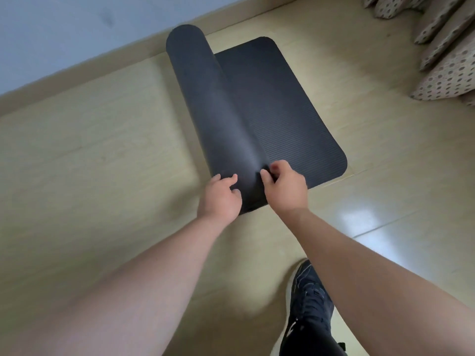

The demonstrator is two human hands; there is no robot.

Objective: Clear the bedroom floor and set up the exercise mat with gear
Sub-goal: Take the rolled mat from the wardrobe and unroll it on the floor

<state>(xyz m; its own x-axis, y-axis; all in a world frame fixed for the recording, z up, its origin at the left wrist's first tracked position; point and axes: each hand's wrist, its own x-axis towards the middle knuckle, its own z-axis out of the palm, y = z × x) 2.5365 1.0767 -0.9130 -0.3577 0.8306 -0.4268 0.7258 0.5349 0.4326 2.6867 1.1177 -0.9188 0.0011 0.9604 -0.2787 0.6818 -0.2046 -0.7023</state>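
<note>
A dark grey ribbed exercise mat (280,116) lies partly unrolled on the pale wooden floor (90,155). Its flat end spreads to the right, and the rolled part runs from the near end up toward the wall. My left hand (221,196) grips the near end of the roll from the left, fingers curled onto it. On the right side of that same end my right hand (284,186) holds the roll, thumb and fingers pinching its edge.
A grey-blue wall (77,29) with a wooden skirting board runs along the top left. Spotted curtain folds (447,60) hang down to the floor at the top right. My dark sneaker (308,304) stands on the floor below my right arm.
</note>
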